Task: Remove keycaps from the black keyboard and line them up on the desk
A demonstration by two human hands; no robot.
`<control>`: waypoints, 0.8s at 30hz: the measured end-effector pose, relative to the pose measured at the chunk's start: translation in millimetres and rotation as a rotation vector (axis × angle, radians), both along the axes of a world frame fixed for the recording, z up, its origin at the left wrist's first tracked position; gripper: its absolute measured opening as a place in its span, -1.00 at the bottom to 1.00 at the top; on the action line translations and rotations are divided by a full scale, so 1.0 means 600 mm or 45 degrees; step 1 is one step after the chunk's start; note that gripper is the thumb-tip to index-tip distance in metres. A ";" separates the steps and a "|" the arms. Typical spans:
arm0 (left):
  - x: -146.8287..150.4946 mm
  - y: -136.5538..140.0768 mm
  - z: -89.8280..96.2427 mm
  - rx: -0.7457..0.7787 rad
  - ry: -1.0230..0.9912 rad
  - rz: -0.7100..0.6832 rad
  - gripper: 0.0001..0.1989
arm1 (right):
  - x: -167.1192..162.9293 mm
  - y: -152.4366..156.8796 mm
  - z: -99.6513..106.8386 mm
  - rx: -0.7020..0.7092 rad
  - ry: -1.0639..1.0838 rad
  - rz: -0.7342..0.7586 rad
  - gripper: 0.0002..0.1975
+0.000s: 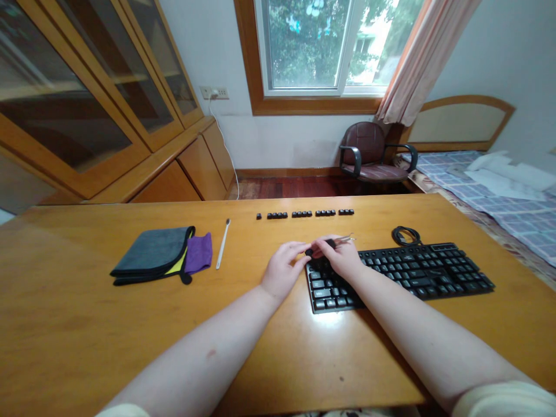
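A black keyboard (417,273) lies on the wooden table, and both hands meet over its far left corner. My left hand (282,267) is closed, thumb and forefinger pinching a small black keycap (308,252). Beside it, my right hand (341,258) is closed around a keycap puller (344,239), whose thin metal wires stick out to the right. The right fingertips also come close to the keycap; whether they touch it I cannot tell. Along the table's far side stand loose black keycaps (302,214) in a row of small groups.
A folded grey cloth (152,252), a purple cloth (198,253) and a white toothbrush (223,246) lie on the left of the table (260,353). Behind the keyboard rests a coiled black cable (405,236). Beyond the table stand a chair (367,150) and a bed (486,185).
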State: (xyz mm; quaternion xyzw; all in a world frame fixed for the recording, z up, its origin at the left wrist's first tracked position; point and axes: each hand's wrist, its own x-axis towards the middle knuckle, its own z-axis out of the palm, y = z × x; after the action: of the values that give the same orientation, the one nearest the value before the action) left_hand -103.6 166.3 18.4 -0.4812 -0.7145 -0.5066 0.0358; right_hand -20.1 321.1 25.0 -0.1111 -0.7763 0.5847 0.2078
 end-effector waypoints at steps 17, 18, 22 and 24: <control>0.010 -0.009 0.015 -0.005 0.506 0.083 -0.76 | -0.006 -0.004 0.016 -0.257 -0.014 -0.042 -0.52; 0.014 -0.011 0.018 -0.032 0.503 0.079 -0.76 | -0.006 -0.003 0.016 -0.275 -0.016 -0.041 -0.51; 0.018 -0.023 0.030 -0.121 0.534 0.003 -0.74 | -0.009 -0.002 0.015 -0.338 0.012 -0.089 -0.50; -0.003 -0.025 0.037 -0.151 0.523 0.046 -0.74 | -0.009 0.000 0.013 -0.344 0.043 -0.117 -0.51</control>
State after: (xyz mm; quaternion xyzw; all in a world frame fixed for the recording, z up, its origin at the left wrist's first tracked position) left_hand -105.6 151.5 40.4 -0.5627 -0.7293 -0.3541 0.1614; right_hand -25.8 321.2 32.6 -0.1638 -0.6809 0.6756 0.2307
